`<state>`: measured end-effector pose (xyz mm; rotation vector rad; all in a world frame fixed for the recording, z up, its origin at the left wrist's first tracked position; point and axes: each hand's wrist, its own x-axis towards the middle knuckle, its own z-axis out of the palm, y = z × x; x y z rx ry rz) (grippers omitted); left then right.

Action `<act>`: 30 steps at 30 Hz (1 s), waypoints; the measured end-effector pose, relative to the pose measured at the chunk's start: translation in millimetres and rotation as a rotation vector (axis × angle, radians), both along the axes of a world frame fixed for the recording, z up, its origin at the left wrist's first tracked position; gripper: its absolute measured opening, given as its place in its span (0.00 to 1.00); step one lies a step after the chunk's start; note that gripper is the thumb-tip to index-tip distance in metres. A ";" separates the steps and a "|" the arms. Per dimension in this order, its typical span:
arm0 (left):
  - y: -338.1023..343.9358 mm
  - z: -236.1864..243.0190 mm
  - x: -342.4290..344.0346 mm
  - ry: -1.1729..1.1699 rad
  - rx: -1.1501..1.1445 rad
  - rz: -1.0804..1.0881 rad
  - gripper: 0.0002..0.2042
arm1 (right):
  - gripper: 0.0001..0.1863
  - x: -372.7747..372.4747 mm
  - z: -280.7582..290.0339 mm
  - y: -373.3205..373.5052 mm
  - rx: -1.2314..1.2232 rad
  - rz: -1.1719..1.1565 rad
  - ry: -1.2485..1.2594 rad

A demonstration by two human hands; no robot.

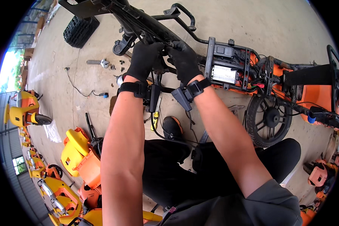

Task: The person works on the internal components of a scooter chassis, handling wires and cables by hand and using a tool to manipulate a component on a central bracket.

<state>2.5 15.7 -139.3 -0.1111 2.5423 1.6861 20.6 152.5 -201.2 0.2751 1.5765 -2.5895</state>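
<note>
My left hand (143,60), in a black glove, is closed at the underside of a black vehicle frame (121,17), among dark cables. My right hand (182,62), also gloved, is closed beside it at the same spot. The fingertips and what they grip are hidden. Both wrists wear black straps with small devices. Below my hands a black cable hangs, and a yellow-handled screwdriver (154,118) lies on the floor. The frame continues rightward to a silver box (224,74), wiring, orange panels and a black wheel (271,119).
An adjustable wrench (96,62), small bolts, a connector cable (103,95) and a black plastic block (81,32) lie on the concrete floor (60,105). Yellow and orange body panels (75,150) are at lower left. Several scooters (24,111) stand along the left wall; more orange parts are at far right.
</note>
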 end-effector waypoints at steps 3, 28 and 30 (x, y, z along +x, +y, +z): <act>1.2 7.4 4.5 -0.054 0.056 0.014 0.12 | 0.08 -0.8 2.3 3.1 0.077 0.092 0.016; 5.8 15.4 10.0 -0.020 -0.021 -0.025 0.10 | 0.13 -16.5 12.0 42.7 0.017 0.403 -0.104; 6.4 17.1 10.4 -0.044 -0.006 -0.030 0.10 | 0.14 -18.8 13.6 40.6 0.156 0.420 -0.065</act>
